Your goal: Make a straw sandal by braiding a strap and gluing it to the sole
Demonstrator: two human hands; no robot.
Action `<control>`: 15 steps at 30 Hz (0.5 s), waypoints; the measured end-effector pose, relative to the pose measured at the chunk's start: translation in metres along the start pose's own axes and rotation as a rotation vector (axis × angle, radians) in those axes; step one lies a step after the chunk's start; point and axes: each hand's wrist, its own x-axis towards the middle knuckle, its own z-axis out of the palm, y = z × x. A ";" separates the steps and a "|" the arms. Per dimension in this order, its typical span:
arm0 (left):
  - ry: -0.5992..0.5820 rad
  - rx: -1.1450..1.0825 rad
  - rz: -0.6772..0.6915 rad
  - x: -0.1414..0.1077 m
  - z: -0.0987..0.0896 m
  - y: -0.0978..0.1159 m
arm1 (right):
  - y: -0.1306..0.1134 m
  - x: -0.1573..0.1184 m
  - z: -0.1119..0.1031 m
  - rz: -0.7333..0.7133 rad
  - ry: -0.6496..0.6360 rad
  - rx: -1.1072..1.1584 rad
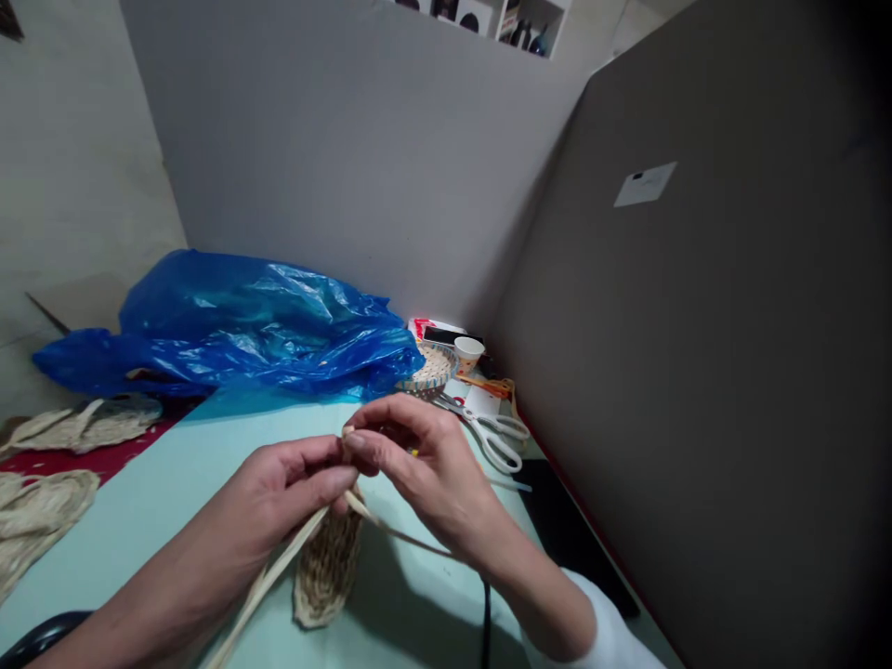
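Note:
My left hand [293,488] and my right hand [425,483] meet over the table, with thumbs and fingers pinched on a pale straw strand [347,437]. Beneath the fingers extends a long, oval woven straw piece [329,567], shaped like a shoe sole. Its upper end is hidden by my hands, and I cannot tell whether its lower end rests on the table. One loose straw length [268,581] runs down past my left wrist. Another thin strand [408,536] stretches right, under my right hand.
A blue plastic bag [265,325] lies along the back partition. White-handled scissors [494,437], a small woven basket [432,367] and a paper cup [469,351] sit at the back right. Straw bundles [42,520] lie left. A black flat object [571,530] borders the right partition.

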 end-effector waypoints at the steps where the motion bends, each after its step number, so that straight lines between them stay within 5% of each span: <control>1: -0.017 0.039 -0.009 0.000 0.000 -0.001 | 0.003 0.003 -0.001 0.053 -0.037 0.110; 8: 0.095 0.306 -0.036 0.000 0.004 0.000 | 0.016 0.009 0.002 0.221 0.081 0.281; 15: 0.196 0.268 -0.007 -0.010 0.002 -0.025 | 0.023 0.010 0.007 0.305 0.160 0.355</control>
